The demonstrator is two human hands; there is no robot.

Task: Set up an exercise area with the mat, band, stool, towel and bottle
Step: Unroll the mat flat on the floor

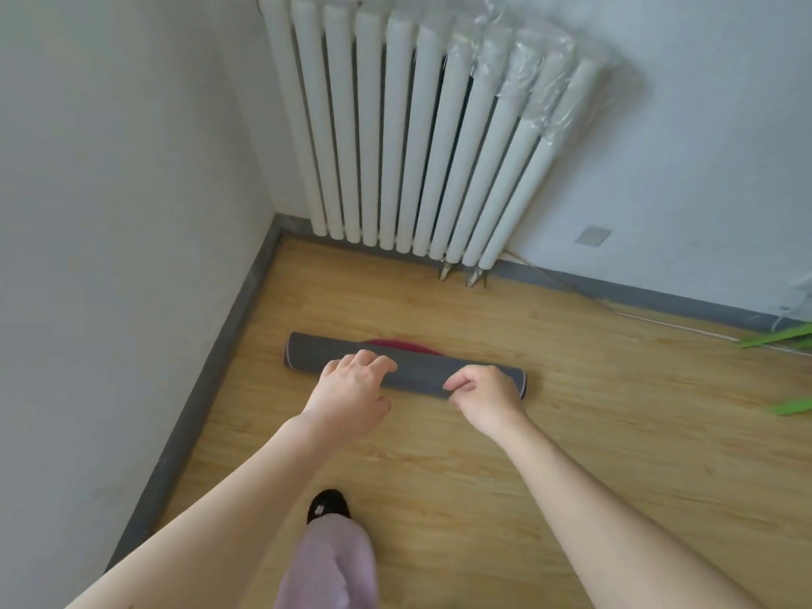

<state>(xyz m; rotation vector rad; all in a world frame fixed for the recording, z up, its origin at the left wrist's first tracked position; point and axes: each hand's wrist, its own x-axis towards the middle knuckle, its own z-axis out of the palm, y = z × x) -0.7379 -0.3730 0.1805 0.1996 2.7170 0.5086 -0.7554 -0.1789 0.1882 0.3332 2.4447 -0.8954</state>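
Observation:
A rolled dark grey mat [417, 367] lies across the wooden floor, a strip of its red face showing along the far side. My left hand [351, 389] rests on the roll left of its middle, fingers curled over the top. My right hand [483, 393] pinches the near edge of the roll close to its right end. The band, stool, towel and bottle are out of view.
A white radiator [417, 138] hangs on the far wall, part of it wrapped in clear plastic. The left wall and grey skirting [211, 389] run close beside the mat. Green leaves [786, 340] poke in at the right. My foot [328, 507] stands on the wooden floor [571, 432] behind the mat.

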